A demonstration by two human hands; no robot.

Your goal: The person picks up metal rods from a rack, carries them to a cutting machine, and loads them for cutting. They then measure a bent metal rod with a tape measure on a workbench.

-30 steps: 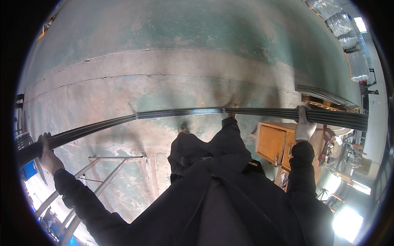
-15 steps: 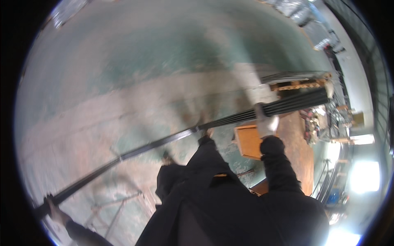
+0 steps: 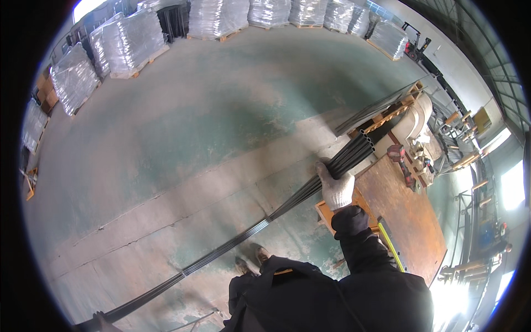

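A long bundle of thin black metal tubes (image 3: 227,247) runs diagonally across the view, from lower left up to the right. Bands wrap it at a couple of places along its length. My right hand (image 3: 336,189), in a white knitted glove, is closed around the bundle close to its right end, where the round open tube ends fan out a little. At the lower left edge my left hand (image 3: 105,322) grips the other end from above; most of that hand and its arm is cut off by the rim.
Right of me stands a brown worktable (image 3: 412,213) with a red cordless drill (image 3: 399,160) and a yellow level (image 3: 390,243). A pallet holding flat sheets (image 3: 381,110) lies beyond it. Wrapped pallet loads (image 3: 218,19) line the far side; a forklift (image 3: 415,47) stands far right.
My view has tilted up, bringing the far pallet loads into sight. The bundle's right end has come leftward in view and the bundle slants more steeply. Both hands keep their hold.
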